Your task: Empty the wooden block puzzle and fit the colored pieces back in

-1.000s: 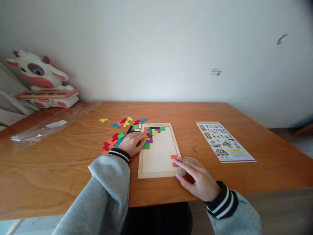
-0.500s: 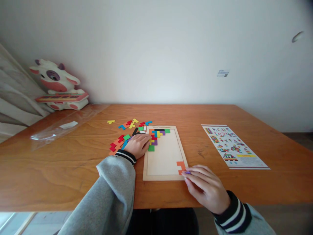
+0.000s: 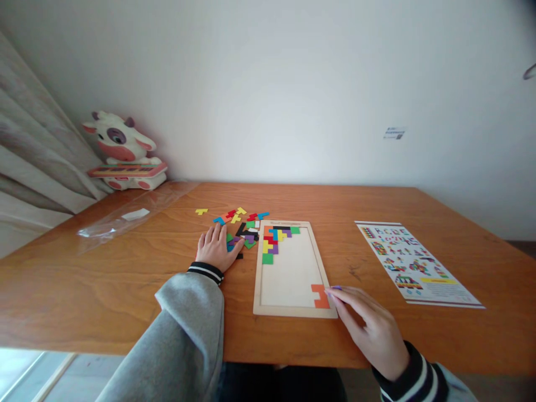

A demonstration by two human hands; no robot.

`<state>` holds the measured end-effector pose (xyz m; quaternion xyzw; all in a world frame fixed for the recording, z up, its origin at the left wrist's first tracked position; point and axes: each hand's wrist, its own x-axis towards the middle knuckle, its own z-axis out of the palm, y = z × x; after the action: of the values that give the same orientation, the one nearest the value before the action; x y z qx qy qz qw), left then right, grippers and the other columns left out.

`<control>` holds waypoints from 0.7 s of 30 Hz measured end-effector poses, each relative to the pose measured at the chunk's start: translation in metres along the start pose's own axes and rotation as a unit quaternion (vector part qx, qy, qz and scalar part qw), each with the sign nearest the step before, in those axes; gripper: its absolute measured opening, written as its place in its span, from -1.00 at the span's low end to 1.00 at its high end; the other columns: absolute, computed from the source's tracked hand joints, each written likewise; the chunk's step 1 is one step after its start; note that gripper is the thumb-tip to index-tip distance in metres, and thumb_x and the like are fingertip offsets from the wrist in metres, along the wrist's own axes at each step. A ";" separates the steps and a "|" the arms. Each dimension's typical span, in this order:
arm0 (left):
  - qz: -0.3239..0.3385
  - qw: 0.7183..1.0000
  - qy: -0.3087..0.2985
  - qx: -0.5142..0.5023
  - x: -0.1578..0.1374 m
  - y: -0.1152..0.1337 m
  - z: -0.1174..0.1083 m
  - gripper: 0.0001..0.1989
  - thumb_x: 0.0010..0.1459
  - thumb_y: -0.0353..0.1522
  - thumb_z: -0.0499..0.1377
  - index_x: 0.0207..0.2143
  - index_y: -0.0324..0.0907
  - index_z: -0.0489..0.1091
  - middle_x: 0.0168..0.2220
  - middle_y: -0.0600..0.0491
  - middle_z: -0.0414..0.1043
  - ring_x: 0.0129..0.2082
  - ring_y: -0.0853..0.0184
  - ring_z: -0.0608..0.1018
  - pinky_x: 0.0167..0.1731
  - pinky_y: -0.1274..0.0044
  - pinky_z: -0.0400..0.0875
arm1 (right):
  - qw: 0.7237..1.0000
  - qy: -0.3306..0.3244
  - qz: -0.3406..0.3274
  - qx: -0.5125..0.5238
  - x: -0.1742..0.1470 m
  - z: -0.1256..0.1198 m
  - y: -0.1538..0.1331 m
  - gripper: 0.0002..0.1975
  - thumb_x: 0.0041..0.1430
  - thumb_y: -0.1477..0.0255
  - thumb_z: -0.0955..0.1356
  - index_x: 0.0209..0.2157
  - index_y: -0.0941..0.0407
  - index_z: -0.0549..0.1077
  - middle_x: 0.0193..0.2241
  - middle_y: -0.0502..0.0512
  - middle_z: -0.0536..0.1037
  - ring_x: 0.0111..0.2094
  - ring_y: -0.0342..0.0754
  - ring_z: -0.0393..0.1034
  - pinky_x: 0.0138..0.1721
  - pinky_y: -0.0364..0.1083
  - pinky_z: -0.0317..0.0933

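My left hand (image 3: 218, 248) rests with its fingers spread over a pile of loose, coloured puzzle pieces (image 3: 250, 239), left of the wooden puzzle board (image 3: 293, 313). Between the thumb and fingertips of my right hand (image 3: 371, 329) is a purple puzzle piece (image 3: 336, 287), mostly hidden by the fingers. That hand is at the board's lower right edge, beside orange pieces (image 3: 320, 297) lying in the corner of the tray. Red, blue, yellow, purple, black and green pieces (image 3: 267, 258) fill the tray's upper left part.
A printed pattern sheet (image 3: 419, 265) lies to the right. More loose pieces, such as a yellow one (image 3: 201, 211), are scattered behind my left hand. A clear plastic bag (image 3: 125, 220) and a cow-shaped toy keyboard (image 3: 128, 159) are at the left, near a curtain (image 3: 37, 156).
My left hand has moved left off the board's edge onto the loose pieces, and its fingers have spread. My right hand keeps the purple piece near the lower right corner. The view has shifted slightly.
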<state>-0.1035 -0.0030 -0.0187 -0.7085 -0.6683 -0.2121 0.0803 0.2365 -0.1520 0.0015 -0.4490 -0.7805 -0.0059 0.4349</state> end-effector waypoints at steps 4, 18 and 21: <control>-0.013 1.000 -0.023 0.005 0.002 -0.002 0.001 -0.36 0.22 0.04 0.05 0.15 -0.22 0.33 0.26 -0.27 0.23 0.26 -0.15 0.27 0.21 -0.03 0.10 | 0.999 -0.025 0.044 -0.007 0.011 0.004 0.012 -0.74 0.31 0.45 0.29 0.00 0.01 0.47 -0.14 0.07 0.64 -0.16 0.00 0.58 -0.13 -0.06 0.48; -0.020 0.999 -0.035 0.014 0.020 -0.012 0.001 -0.53 0.31 -0.09 -0.02 0.08 -0.17 0.41 0.14 -0.16 0.40 0.17 -0.05 0.38 0.19 0.02 0.13 | 0.975 0.054 0.215 0.015 0.093 0.056 0.092 -0.61 0.25 0.18 0.27 -0.03 0.14 0.48 -0.23 0.26 0.66 -0.34 0.09 0.56 -0.30 0.05 0.42; -0.020 0.999 -0.027 0.017 0.025 -0.020 -0.005 -0.62 0.31 -0.25 -0.02 0.02 -0.17 0.45 0.05 -0.13 0.46 0.06 0.02 0.46 0.11 0.15 0.29 | 0.954 0.086 0.266 0.108 0.084 0.059 0.107 -0.54 0.23 0.11 0.29 -0.02 0.15 0.43 -0.20 0.27 0.65 -0.21 0.10 0.57 -0.22 0.05 0.43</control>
<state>-0.1232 0.0193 -0.0071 -0.6992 -0.6874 -0.1835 0.0702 0.2544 -0.0062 -0.0187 -0.5887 -0.5882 0.1560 0.5321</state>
